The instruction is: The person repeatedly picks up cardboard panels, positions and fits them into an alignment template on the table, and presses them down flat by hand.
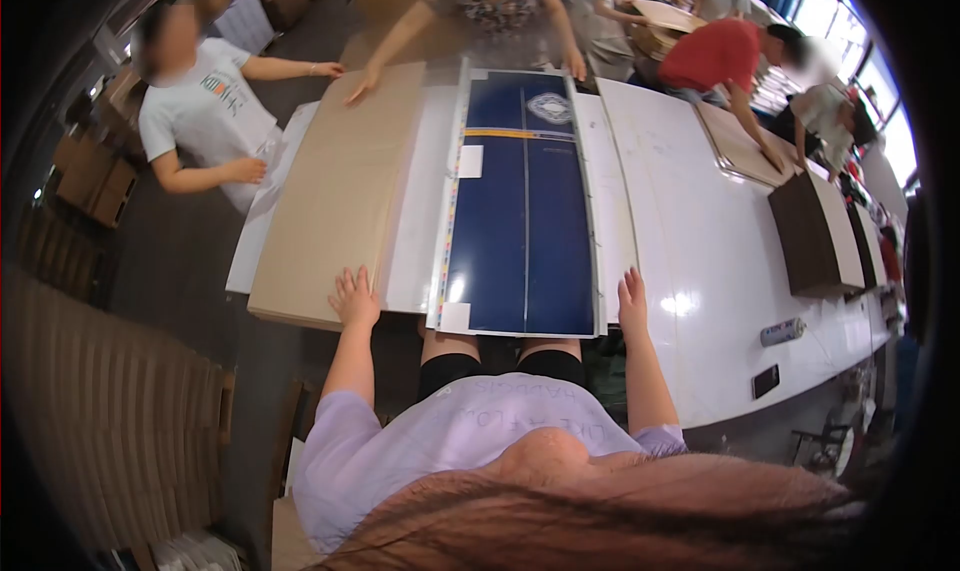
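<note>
A stack of brown cardboard sheets (335,181) lies on the left part of the white table. My left hand (354,297) rests on its near right corner, fingers spread, holding nothing. To the right of the stack lies a dark blue printed sheet (495,231) with white edges, an orange stripe and a white emblem near its far end. My right hand (632,296) is beside the near right corner of the printed sheet, at the table edge, fingers extended and nothing visible in them.
Across the table a person (490,1) reaches toward both stacks. Another person (210,111) stands at the left. A person in red (710,56) leans over cardboard at the right. Brown boxes (815,236), a can (782,332) and a phone (766,381) sit on the right table (700,321).
</note>
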Demonstrator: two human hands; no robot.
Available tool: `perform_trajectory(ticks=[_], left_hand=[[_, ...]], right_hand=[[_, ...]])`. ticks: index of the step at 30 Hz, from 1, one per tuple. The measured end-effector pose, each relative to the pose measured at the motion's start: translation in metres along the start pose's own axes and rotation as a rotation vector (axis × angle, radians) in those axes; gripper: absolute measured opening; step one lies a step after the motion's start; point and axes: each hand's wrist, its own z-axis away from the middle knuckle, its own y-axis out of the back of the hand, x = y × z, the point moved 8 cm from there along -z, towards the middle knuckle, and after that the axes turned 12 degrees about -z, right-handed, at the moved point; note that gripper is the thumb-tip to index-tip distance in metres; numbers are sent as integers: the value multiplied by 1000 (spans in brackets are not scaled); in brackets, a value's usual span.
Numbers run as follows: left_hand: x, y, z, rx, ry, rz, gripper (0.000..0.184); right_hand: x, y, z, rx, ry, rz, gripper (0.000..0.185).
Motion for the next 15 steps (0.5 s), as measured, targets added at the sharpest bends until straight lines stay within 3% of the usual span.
perform_trajectory(ticks=[1,2,5,7,9,11,12,15], left_hand=[[0,-1,0,2,4,0,65],[0,-3,0,2,7,-2,65],[-4,-8,-6,2,-6,8,68],[-7,-13,-9,67,7,75,71],[12,16,17,203,-49,113,75],[40,0,29,385,-225,220,76],[51,-8,37,472,-308,266,76],[58,-17,58,581,-407,337,76]], right_hand=[[-11,-11,-11,-35,44,-54,54],[-68,-37,-2,-26,-74,-123,61],[-157,-108,-17,-187,-76,-910,74],[-243,-165,1,-388,-20,-1087,70],[-346,-213,53,-679,179,-1197,74],[-411,-249,118,-939,312,-1189,81],[-435,-263,153,-1216,252,-1240,75],[-463,-293,211,-1496,-115,-1275,80]])
